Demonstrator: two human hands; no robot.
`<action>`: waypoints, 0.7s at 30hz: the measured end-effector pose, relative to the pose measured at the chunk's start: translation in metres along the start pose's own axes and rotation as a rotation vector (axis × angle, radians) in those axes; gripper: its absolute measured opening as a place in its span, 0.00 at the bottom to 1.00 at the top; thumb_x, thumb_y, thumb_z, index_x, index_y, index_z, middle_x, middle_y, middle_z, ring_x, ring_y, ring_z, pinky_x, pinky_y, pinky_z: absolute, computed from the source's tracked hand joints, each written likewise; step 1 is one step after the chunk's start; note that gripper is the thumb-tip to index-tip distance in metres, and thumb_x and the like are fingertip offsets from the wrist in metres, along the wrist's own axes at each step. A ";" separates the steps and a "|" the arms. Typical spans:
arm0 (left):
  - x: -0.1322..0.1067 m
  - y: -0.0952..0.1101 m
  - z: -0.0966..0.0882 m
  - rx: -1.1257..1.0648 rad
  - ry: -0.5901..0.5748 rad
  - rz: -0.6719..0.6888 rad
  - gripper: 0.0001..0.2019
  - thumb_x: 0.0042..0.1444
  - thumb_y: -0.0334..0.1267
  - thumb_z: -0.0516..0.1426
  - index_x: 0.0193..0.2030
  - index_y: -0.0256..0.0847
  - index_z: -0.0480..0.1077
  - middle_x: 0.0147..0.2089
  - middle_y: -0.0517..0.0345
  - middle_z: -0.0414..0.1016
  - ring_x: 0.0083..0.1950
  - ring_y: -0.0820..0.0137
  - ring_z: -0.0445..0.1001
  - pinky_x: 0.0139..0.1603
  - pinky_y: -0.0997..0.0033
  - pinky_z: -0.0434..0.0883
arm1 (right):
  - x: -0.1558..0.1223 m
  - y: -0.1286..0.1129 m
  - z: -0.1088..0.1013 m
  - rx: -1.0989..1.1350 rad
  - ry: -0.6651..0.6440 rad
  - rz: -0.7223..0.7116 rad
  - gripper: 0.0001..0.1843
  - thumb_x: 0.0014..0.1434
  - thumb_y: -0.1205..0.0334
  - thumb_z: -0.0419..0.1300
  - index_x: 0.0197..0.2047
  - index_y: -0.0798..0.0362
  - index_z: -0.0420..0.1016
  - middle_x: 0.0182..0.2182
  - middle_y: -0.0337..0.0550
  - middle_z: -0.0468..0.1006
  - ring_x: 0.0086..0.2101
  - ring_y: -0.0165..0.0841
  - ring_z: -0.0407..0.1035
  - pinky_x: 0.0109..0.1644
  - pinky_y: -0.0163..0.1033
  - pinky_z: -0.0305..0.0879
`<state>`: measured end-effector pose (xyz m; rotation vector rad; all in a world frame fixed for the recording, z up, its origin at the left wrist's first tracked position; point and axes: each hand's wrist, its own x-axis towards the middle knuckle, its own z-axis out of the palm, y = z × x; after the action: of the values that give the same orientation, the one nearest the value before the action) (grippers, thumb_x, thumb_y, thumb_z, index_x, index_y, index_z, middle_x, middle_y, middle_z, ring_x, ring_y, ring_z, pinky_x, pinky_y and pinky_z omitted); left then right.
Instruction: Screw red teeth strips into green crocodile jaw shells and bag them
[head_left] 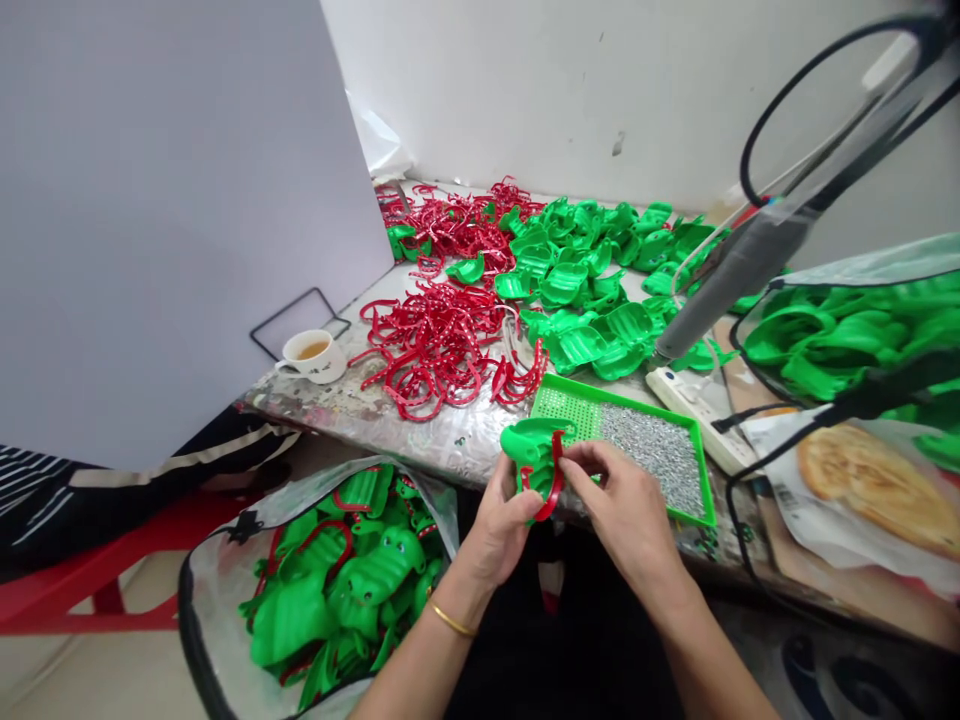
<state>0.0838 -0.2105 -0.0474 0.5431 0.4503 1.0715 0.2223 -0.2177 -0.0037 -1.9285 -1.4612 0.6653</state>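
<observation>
in the head view, the left hand has its thumb and fingers clamped on the lower part of a shiny, curved green plastic piece, and the right hand has its thumb and finger together on a thin, bendy-looking red strip at the right side of that piece. just past them, a green tray with little holes holds tiny grey bits, near a tangly red pile and a heap of smooth green shapes.
</observation>
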 end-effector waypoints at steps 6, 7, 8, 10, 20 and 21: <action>0.000 -0.003 -0.006 -0.016 0.022 0.006 0.35 0.43 0.48 0.66 0.58 0.40 0.63 0.57 0.48 0.69 0.61 0.56 0.64 0.63 0.58 0.59 | 0.000 0.004 0.004 0.112 -0.032 0.031 0.10 0.57 0.53 0.56 0.36 0.48 0.74 0.34 0.38 0.79 0.34 0.34 0.72 0.39 0.38 0.63; 0.000 -0.004 -0.007 -0.018 0.028 0.003 0.36 0.42 0.50 0.66 0.58 0.40 0.64 0.57 0.47 0.69 0.61 0.55 0.64 0.62 0.58 0.59 | 0.000 0.004 0.004 0.133 -0.038 0.042 0.10 0.57 0.53 0.57 0.36 0.48 0.74 0.34 0.38 0.79 0.34 0.34 0.72 0.39 0.37 0.64; 0.000 -0.004 -0.007 -0.019 0.034 0.000 0.37 0.42 0.51 0.66 0.58 0.39 0.64 0.56 0.46 0.70 0.61 0.55 0.64 0.62 0.57 0.60 | 0.000 0.005 0.005 0.150 -0.043 0.055 0.10 0.57 0.53 0.57 0.36 0.48 0.75 0.33 0.37 0.79 0.34 0.33 0.72 0.39 0.37 0.64; -0.001 -0.004 -0.008 -0.025 0.043 -0.004 0.38 0.41 0.53 0.66 0.58 0.39 0.64 0.56 0.46 0.70 0.61 0.54 0.65 0.62 0.57 0.60 | 0.000 0.005 0.005 0.176 -0.048 0.081 0.10 0.56 0.53 0.58 0.35 0.49 0.75 0.33 0.37 0.79 0.33 0.33 0.73 0.39 0.37 0.64; -0.002 -0.006 -0.009 -0.033 0.008 0.004 0.38 0.39 0.52 0.67 0.58 0.41 0.64 0.56 0.48 0.70 0.62 0.55 0.63 0.62 0.58 0.60 | -0.002 0.006 0.008 0.186 -0.042 0.113 0.09 0.55 0.53 0.59 0.34 0.49 0.76 0.31 0.36 0.79 0.31 0.32 0.73 0.37 0.36 0.65; -0.002 -0.007 -0.009 -0.030 0.011 0.004 0.38 0.40 0.52 0.67 0.57 0.41 0.65 0.56 0.48 0.70 0.62 0.55 0.63 0.62 0.58 0.60 | -0.002 0.005 0.008 0.161 -0.034 0.100 0.09 0.55 0.53 0.59 0.34 0.49 0.76 0.31 0.36 0.79 0.32 0.32 0.73 0.37 0.36 0.65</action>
<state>0.0827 -0.2129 -0.0588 0.5119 0.4421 1.0837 0.2195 -0.2197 -0.0126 -1.8824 -1.2962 0.8384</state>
